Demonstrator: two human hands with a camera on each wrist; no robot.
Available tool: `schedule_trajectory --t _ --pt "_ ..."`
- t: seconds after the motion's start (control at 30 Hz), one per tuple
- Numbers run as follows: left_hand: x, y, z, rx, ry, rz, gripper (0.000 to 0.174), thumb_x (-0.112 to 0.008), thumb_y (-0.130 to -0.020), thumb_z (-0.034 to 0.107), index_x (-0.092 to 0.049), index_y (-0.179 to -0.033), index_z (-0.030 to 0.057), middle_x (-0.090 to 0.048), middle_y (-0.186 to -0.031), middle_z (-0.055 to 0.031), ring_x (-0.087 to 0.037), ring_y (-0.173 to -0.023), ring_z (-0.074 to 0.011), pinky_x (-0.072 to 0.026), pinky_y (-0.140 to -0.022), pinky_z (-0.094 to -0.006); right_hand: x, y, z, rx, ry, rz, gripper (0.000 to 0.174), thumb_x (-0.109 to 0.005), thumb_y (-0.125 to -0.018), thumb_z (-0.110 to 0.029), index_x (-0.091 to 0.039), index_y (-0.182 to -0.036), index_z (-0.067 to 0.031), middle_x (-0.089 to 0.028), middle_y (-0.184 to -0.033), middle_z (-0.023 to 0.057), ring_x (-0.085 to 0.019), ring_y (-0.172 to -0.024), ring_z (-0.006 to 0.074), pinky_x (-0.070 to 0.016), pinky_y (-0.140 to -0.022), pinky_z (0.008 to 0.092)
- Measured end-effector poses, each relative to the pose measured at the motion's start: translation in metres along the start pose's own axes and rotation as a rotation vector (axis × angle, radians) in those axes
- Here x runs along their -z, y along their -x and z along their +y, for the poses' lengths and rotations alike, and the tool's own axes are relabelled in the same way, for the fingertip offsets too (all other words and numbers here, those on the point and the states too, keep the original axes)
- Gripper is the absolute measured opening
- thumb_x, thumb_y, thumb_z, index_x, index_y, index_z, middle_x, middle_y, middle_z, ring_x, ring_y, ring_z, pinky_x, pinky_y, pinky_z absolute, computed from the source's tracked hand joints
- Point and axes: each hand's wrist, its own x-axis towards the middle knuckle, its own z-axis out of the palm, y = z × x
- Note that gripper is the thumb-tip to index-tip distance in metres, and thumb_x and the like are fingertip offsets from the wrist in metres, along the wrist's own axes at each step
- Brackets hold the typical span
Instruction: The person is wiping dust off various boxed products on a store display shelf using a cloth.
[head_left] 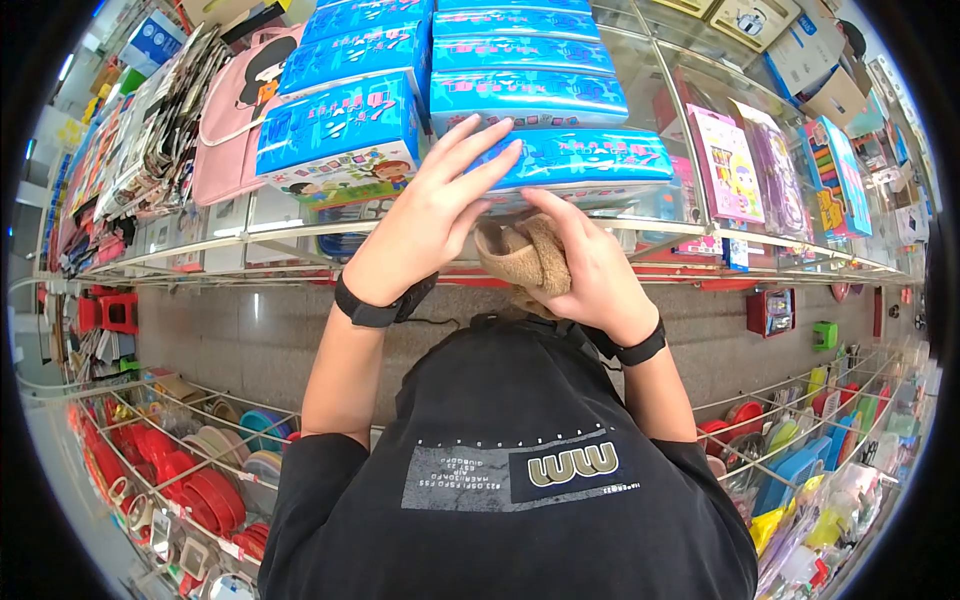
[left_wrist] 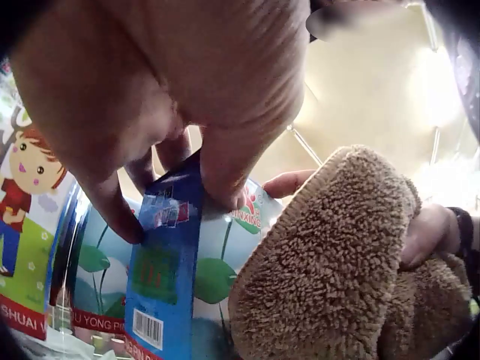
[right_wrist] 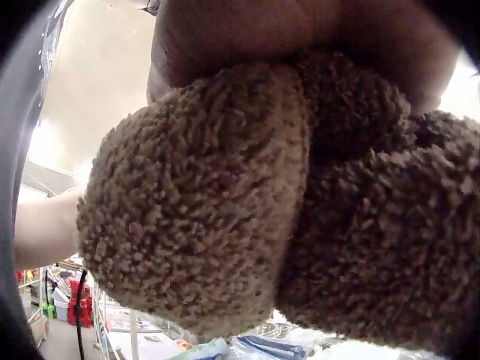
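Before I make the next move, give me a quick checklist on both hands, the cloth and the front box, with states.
1. Left hand on the front blue box: ok, thumb and fingers at one end.
2. Right hand holding the brown cloth: ok, bunched in its grip.
3. Right fingertip off the front blue box: cannot tell, it is at the box's face, but contact is unclear.
4. Front blue box aligned with the box behind it: not ok, it appears offset to the right in the head view.
5. Underside seated on the glass shelf: cannot tell, hidden.
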Motion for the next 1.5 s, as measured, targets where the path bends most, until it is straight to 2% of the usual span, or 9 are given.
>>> schedule_trajectory --t 0.27,0.5,0.73,0.93,0.97,1.1,1.3,1.4,1.5 --pt "-0.006 -0.002 0.004 0.036 -0.004 0.082 0.058 -0.072 -0.092 -0.002 -0.066 -0.148 0.0111 -0.056 -0.161 -0.0149 -0.046 -0.154 -0.0412 -0.0453 -0.121 -0.0502 -0.004 0.0 0.001 -0.008 -0.013 0.012 0.089 -0.087 -0.079 -0.019 -0.045 -0.157 -0.0115 -0.067 -0.133 0.0176 -0.068 -0.12 0.041 -0.0581 -0.095 0.0493" --pt "-0.01 0.003 -0.001 0.149 0.224 0.316 0.034 -0.075 -0.095 0.0 -0.076 -0.128 0.0011 -0.074 -0.139 -0.0178 -0.065 -0.138 -0.0341 -0.0528 -0.112 -0.0422 -0.004 0.003 0.003 -0.014 -0.022 0.005 0.091 -0.088 -0.078 -0.017 -0.044 -0.157 -0.013 -0.067 -0.133 0.0177 -0.068 -0.121 0.0402 -0.0576 -0.096 0.0489" --pt "0.001 0.006 -0.017 0.044 0.225 0.207 0.031 -0.071 -0.101 0.006 -0.075 -0.131 -0.0002 -0.072 -0.142 -0.0188 -0.065 -0.138 -0.0326 -0.0529 -0.112 -0.0415 -0.007 0.0 0.005 -0.017 -0.028 0.01 0.092 -0.087 -0.077 -0.015 -0.043 -0.158 -0.0139 -0.066 -0.134 0.017 -0.068 -0.12 0.0399 -0.0576 -0.096 0.0485" --pt "-0.007 0.004 0.01 0.28 0.256 0.413 0.024 -0.076 -0.096 0.003 -0.075 -0.121 0.0012 -0.073 -0.122 -0.0153 -0.071 -0.117 -0.0273 -0.0597 -0.096 -0.0353 -0.007 0.0 0.008 -0.027 -0.045 0.008 0.093 -0.087 -0.076 -0.015 -0.043 -0.159 -0.0145 -0.067 -0.132 0.0168 -0.068 -0.119 0.0403 -0.0577 -0.096 0.0486" --pt "-0.01 0.003 0.015 0.253 0.075 0.455 0.018 -0.079 -0.093 0.003 -0.075 -0.11 0.0025 -0.071 -0.107 -0.0114 -0.07 -0.099 -0.0214 -0.058 -0.08 -0.0324 -0.006 0.0 0.008 -0.031 -0.046 0.003 0.093 -0.087 -0.077 -0.015 -0.043 -0.159 -0.0145 -0.067 -0.132 0.0169 -0.068 -0.119 0.0406 -0.0577 -0.096 0.0487" --pt "-0.021 0.005 0.031 0.285 -0.066 0.574 0.016 -0.082 -0.091 0.003 -0.078 -0.106 0.0043 -0.075 -0.101 -0.0064 -0.064 -0.077 -0.0129 -0.0471 -0.065 -0.028 -0.007 0.001 0.007 -0.046 -0.07 0.006 0.094 -0.087 -0.076 -0.014 -0.043 -0.159 -0.0147 -0.067 -0.13 0.0174 -0.068 -0.118 0.0419 -0.0576 -0.095 0.0491" --pt "-0.014 0.002 0.039 0.524 0.223 0.519 0.018 -0.083 -0.091 0.003 -0.08 -0.109 0.0046 -0.074 -0.087 -0.0016 -0.056 -0.066 -0.0062 -0.0388 -0.06 -0.025 -0.006 0.0 0.005 -0.047 -0.064 -0.002 0.095 -0.088 -0.075 -0.013 -0.044 -0.159 -0.0152 -0.066 -0.131 0.0179 -0.067 -0.118 0.0428 -0.0574 -0.095 0.0499" --pt "-0.007 0.003 0.039 0.571 0.18 0.445 0.015 -0.083 -0.091 0.001 -0.081 -0.105 0.0039 -0.074 -0.087 -0.0011 -0.053 -0.066 -0.0059 -0.0378 -0.059 -0.0249 -0.006 0.001 0.006 -0.055 -0.064 -0.007 0.095 -0.087 -0.075 -0.012 -0.044 -0.159 -0.0159 -0.066 -0.132 0.0178 -0.067 -0.119 0.0428 -0.0574 -0.095 0.0502" --pt "-0.006 0.003 0.035 0.397 0.076 0.465 0.014 -0.083 -0.09 0.0 -0.082 -0.103 0.0032 -0.075 -0.088 -0.0021 -0.051 -0.065 -0.0065 -0.0393 -0.059 -0.0252 -0.006 0.001 0.006 -0.057 -0.071 -0.002 0.095 -0.087 -0.074 -0.012 -0.044 -0.159 -0.0162 -0.066 -0.132 0.0176 -0.067 -0.119 0.0429 -0.0574 -0.095 0.0503"
